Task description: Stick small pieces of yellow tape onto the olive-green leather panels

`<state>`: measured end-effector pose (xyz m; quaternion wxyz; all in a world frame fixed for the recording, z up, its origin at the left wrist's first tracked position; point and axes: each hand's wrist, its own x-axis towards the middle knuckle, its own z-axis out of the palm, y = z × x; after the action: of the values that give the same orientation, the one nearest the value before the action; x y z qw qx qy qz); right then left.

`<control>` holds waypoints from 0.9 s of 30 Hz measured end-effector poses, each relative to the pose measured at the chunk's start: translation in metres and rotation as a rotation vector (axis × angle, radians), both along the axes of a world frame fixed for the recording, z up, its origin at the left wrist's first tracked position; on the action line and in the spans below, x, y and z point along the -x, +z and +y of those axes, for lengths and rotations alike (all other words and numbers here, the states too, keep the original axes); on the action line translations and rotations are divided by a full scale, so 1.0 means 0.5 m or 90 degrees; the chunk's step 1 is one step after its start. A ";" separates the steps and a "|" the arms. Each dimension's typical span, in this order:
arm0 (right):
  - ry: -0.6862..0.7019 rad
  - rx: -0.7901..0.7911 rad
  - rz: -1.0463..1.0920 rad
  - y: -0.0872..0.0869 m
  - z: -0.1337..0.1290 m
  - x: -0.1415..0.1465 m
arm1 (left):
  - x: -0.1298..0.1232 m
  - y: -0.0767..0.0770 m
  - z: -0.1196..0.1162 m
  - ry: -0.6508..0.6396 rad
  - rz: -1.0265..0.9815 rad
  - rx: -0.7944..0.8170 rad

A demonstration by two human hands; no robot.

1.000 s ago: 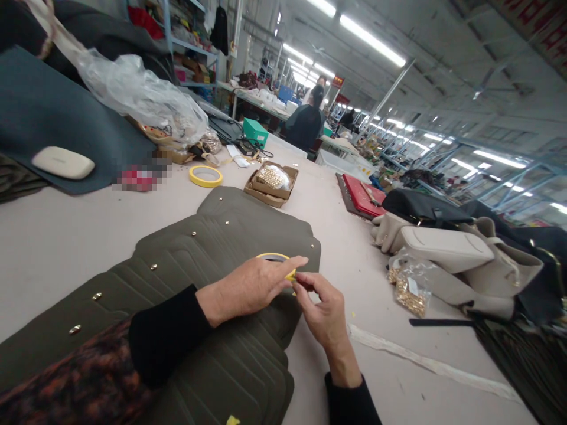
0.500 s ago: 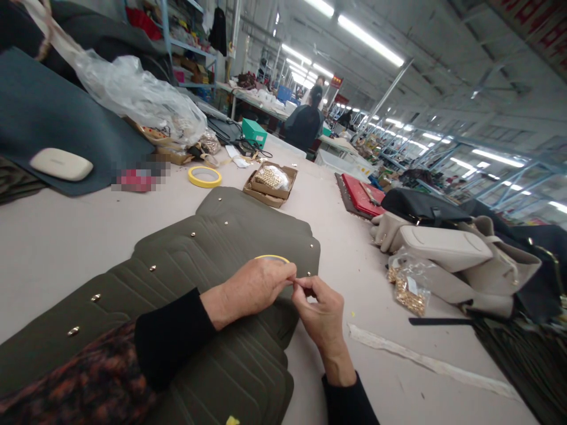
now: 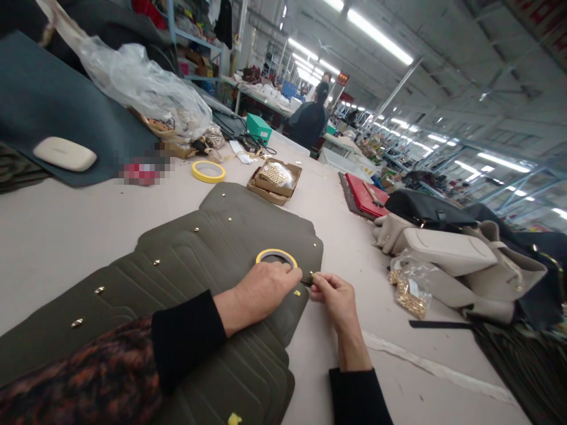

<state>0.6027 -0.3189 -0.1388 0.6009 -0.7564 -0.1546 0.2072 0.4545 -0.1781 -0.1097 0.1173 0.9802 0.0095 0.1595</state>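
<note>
Several dark olive panels (image 3: 177,277) with small metal studs lie overlapped on the table. My left hand (image 3: 266,289) rests over them with its fingers curled against a yellow tape roll (image 3: 277,255), whose far rim shows above the knuckles. My right hand (image 3: 332,292) is at the right edge of the panels, thumb and forefinger pinched on a small piece of yellow tape (image 3: 313,276), close to a stud. Another bit of yellow tape (image 3: 297,293) sits on the panel between the hands, and one more (image 3: 234,418) is near the bottom edge.
Ahead stand a second tape roll (image 3: 208,171) and a cardboard box (image 3: 275,180) of gold studs. On the right are beige bags (image 3: 447,248), a bag of gold parts (image 3: 411,295) and red pieces (image 3: 364,195). A white case (image 3: 64,154) lies left. A person (image 3: 309,121) sits beyond.
My hands have moved apart, the right one going right with a bit of yellow tape. More of the tape roll shows, and a yellow bit now shows on the panel. The view has shifted slightly.
</note>
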 end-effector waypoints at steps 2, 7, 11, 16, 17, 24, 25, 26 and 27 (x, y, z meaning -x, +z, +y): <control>0.028 0.033 -0.047 -0.007 -0.001 -0.001 | -0.004 -0.002 0.005 0.013 0.071 -0.020; 0.035 0.122 -0.220 -0.008 0.011 0.014 | -0.003 0.012 0.005 0.008 0.155 -0.020; 0.023 0.198 -0.374 -0.001 0.018 0.016 | -0.003 0.016 0.004 -0.001 0.160 -0.006; 0.035 0.235 -0.423 -0.003 0.025 0.003 | -0.007 0.009 0.005 -0.008 0.147 -0.008; 0.028 0.231 -0.403 -0.005 0.024 0.000 | -0.007 0.008 0.005 -0.007 0.143 -0.008; -0.015 0.062 -0.252 -0.012 -0.004 -0.013 | -0.008 -0.006 0.016 -0.002 0.079 0.009; 0.010 0.069 -0.297 -0.012 -0.006 -0.012 | -0.010 -0.007 0.020 -0.007 0.071 0.006; 0.036 0.083 -0.343 -0.013 -0.006 -0.010 | -0.014 -0.009 0.025 -0.015 0.066 0.001; 0.055 0.100 -0.383 -0.014 -0.004 -0.008 | -0.020 -0.010 0.029 -0.024 0.062 -0.008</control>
<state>0.6069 -0.3208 -0.1459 0.4588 -0.8205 -0.3409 0.0111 0.4643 -0.1635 -0.1146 0.1137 0.9875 -0.0044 0.1091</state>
